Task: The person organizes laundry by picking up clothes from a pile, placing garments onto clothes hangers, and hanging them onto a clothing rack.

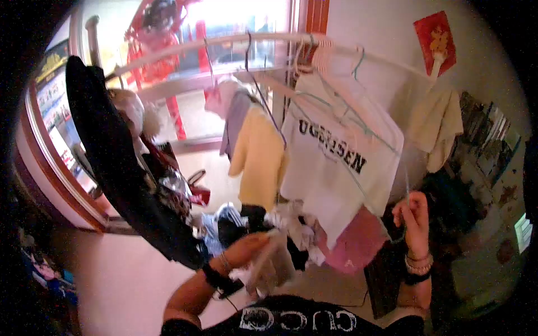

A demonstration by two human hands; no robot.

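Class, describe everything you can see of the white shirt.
The white shirt hangs below the pale rail, spread out and tilted, narrowing down toward a pink cloth. Black capitals slant down to the right across it; not all are legible. It looks like soft fabric. A green hanger crosses its upper part. The right hand is near its lower right side; whether they touch is unclear.

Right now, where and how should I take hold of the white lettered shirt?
Probably pinch the white lettered shirt by its right side edge, coming from the right with the right hand: it hangs spread out, lettering towards the camera, with that edge nearest that hand.
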